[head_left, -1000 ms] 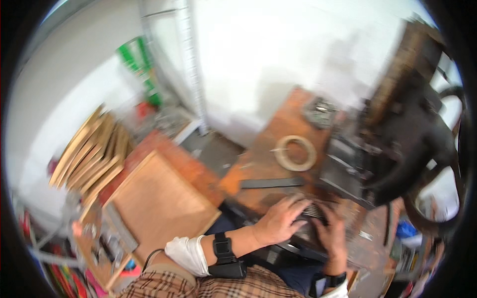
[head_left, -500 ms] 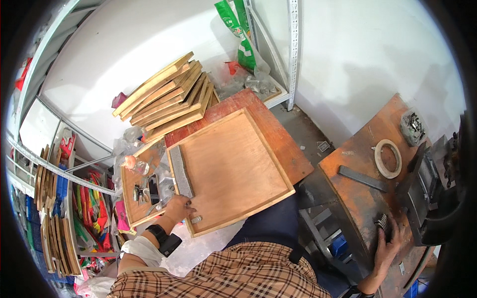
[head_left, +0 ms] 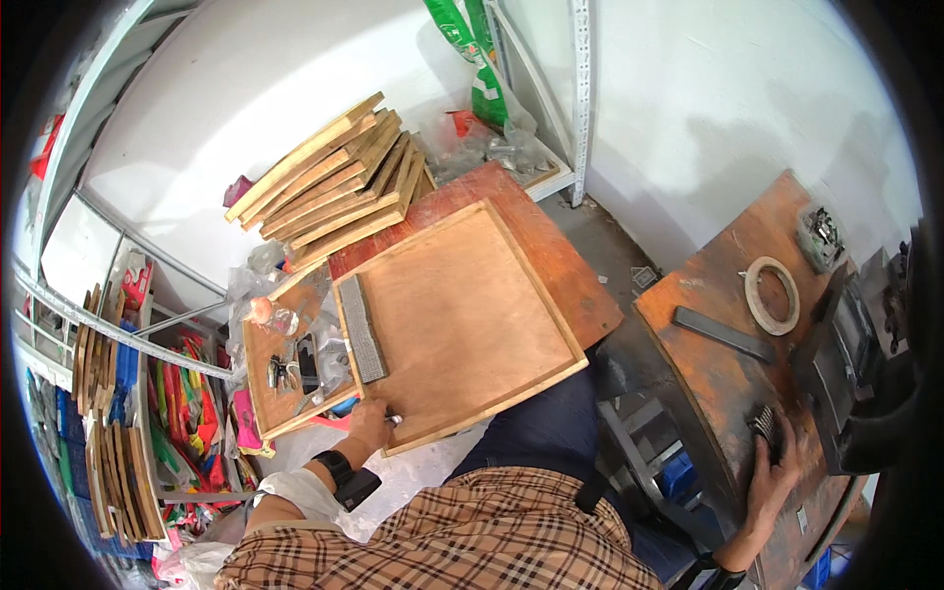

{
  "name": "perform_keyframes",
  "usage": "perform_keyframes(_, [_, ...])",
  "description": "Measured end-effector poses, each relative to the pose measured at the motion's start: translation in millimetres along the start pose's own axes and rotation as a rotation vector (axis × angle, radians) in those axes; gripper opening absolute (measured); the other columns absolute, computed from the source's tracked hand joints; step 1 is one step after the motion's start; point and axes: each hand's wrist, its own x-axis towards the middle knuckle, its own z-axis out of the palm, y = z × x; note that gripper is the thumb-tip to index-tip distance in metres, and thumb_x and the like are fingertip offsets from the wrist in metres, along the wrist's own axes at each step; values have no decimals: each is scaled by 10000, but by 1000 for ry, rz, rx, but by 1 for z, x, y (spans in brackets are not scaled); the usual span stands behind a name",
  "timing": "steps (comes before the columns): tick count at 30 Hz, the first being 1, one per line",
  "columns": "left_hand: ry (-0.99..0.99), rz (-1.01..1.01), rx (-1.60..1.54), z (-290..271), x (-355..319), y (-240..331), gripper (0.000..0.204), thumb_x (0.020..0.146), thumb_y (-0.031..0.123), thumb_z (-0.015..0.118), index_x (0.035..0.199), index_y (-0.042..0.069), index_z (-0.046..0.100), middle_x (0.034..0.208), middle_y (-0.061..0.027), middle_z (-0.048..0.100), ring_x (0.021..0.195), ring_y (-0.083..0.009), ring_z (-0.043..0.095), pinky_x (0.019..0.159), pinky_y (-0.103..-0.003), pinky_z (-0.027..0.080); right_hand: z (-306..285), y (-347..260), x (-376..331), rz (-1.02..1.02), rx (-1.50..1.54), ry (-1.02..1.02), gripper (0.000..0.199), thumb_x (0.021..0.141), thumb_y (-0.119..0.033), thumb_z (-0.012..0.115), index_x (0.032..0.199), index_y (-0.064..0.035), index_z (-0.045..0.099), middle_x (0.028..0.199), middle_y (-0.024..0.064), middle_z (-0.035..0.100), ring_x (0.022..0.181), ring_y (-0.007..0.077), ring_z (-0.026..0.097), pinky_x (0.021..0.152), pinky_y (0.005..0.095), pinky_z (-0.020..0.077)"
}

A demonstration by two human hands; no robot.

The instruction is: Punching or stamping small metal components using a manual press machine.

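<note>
The left hand (head_left: 372, 423) sat at the near edge of the big wooden tray (head_left: 462, 315), fingers pinched on a small metal piece (head_left: 393, 420) right at the rim. The right hand (head_left: 777, 467) was way over on the rusty workbench (head_left: 708, 364), fingers curled around a dark ridged block (head_left: 764, 423). A tape roll (head_left: 772, 295) lay farther back.

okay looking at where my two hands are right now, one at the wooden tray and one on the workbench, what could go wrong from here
The left hand grips the near corner of the wooden tray, which overhangs its table; it may tip or slide.

The right hand rests by a small metal part far to the side, outside where you seem to be looking; fingers could get pinched near the machine.

The leaning stack of boards could slip if the table gets bumped.
</note>
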Motion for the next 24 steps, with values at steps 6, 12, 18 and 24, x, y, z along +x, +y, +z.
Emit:
perform_keyframes(6, [-3, 30, -342, -4, 19, -16, 129, 771, 154, 709, 861, 65, 731, 813, -144, 696, 750, -288, 677, 687, -383, 529, 5, -2, -2, -45, 70, -16, 464, 711, -34, 757, 1159, -46, 638, 1140, 171, 621, 1080, 352, 573, 956, 412, 438])
perform_keyframes(12, [-135, 98, -142, -21, 54, 0, 188, 783, 220, 711, 876, 57, 727, 829, -167, 692, 813, -337, 673, 759, -427, 530, 8, -3, -1, -39, 165, -11, 442, 715, -4, 738, 1144, -36, 637, 1106, 176, 609, 1057, 352, 568, 944, 406, 438])
perform_keyframes(18, [-325, -27, 66, -25, 8, 11, 210, 791, 227, 705, 925, 65, 693, 865, -187, 680, 854, -358, 657, 758, -449, 523, 1, 4, -4, -37, 71, 19, 428, 766, 37, 677, 1186, -17, 613, 1160, 180, 609, 1109, 340, 559, 964, 399, 425])
perform_keyframes(24, [425, 94, -10, 2, 26, -39, 192, 756, 153, 679, 918, 67, 622, 869, -142, 621, 909, -360, 573, 784, -458, 467, 8, 5, -1, -53, 50, 20, 409, 782, 30, 666, 1185, -2, 608, 1160, 183, 604, 1108, 342, 551, 969, 401, 413])
